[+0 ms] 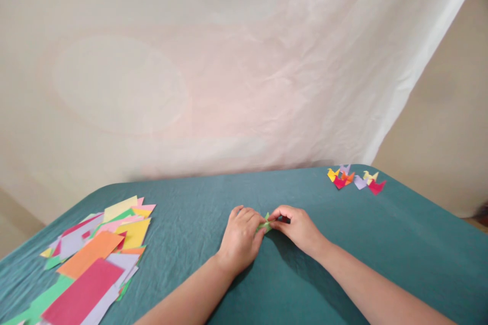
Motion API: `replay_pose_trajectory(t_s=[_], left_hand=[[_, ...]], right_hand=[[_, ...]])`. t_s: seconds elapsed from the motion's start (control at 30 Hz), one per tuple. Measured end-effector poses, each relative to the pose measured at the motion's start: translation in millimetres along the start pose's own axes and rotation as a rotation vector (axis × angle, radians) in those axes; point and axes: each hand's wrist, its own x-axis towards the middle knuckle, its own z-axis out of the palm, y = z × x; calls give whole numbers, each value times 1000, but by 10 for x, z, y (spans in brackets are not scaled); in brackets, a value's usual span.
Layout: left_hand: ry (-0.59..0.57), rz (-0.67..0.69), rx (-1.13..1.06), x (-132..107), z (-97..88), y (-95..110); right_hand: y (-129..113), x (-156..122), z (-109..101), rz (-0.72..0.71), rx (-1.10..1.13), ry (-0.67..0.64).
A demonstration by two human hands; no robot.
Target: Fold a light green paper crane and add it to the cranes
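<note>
A small folded piece of light green paper [266, 224] is between my two hands near the middle of the table. My left hand [242, 236] is closed on its left side, thumb in front and fingers behind, and covers much of it. From the right, my right hand [294, 226] pinches the paper's edge between thumb and index finger. One green point sticks up between the hands. The exact shape of the folded paper is mostly hidden by my fingers.
A loose, overlapping pile of coloured paper sheets [86, 289] lies on the left of the green-covered table [183, 223]. Several small folded paper birds [376, 186] in red, yellow, orange and lilac stand at the far right corner. A pale cloth [236, 71] hangs behind the table.
</note>
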Motion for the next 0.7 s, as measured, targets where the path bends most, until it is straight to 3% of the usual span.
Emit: replay_pose_trajectory(t_s=[0.47,0.7], left_hand=[[-18,-18,-14,-12,-1,-17],[-88,-28,-255,-20,-27,-223]], right_hand=[[-50,-5,-50,-82,-44,-56],[-51,-9,-20,-167,-140,-59]])
